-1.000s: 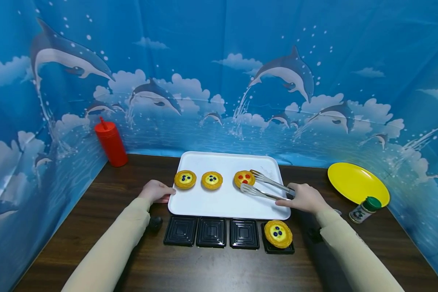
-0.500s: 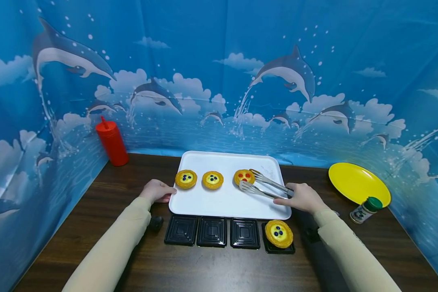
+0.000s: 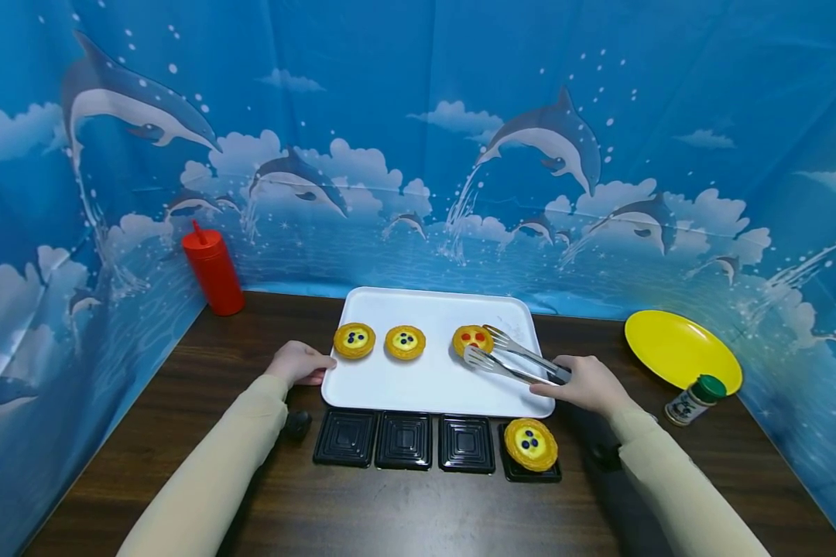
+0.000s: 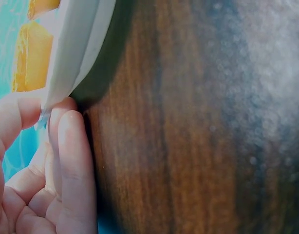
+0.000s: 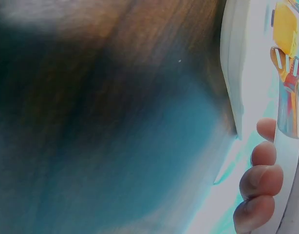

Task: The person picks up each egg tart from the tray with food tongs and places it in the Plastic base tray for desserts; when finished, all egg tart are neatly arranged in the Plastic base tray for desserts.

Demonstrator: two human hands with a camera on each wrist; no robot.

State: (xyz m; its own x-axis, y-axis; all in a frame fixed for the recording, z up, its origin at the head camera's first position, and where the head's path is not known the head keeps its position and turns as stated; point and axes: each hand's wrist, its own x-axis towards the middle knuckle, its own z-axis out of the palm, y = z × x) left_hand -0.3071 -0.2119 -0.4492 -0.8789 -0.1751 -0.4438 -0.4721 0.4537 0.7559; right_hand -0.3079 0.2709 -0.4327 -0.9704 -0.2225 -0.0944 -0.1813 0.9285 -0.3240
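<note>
In the head view, my left hand (image 3: 299, 363) pinches the left edge of the white tray (image 3: 425, 391), thumb above and fingers below the rim in the left wrist view. My right hand (image 3: 588, 383) grips metal tongs (image 3: 512, 365) over the tray's right side. Between the tongs' slotted ends sits an egg tart with red toppings (image 3: 468, 337), on the tray; its near side is partly covered. Two blue-dotted egg tarts, a left one (image 3: 354, 341) and a middle one (image 3: 406, 343), lie on the tray's left half. The right wrist view shows curled fingers (image 5: 260, 180) along the tongs' handle.
Several black square trays (image 3: 404, 441) line the table before the white tray; the rightmost holds a blue-dotted tart (image 3: 531, 445). A red squeeze bottle (image 3: 214, 271) stands back left. At right are a yellow plate (image 3: 683, 348) and a green-capped jar (image 3: 697, 400). A printed curtain (image 3: 418, 155) hangs behind.
My right hand, the tongs and the red-topped tart have shifted slightly to the right over the last half second. My left hand stays at the tray's edge.
</note>
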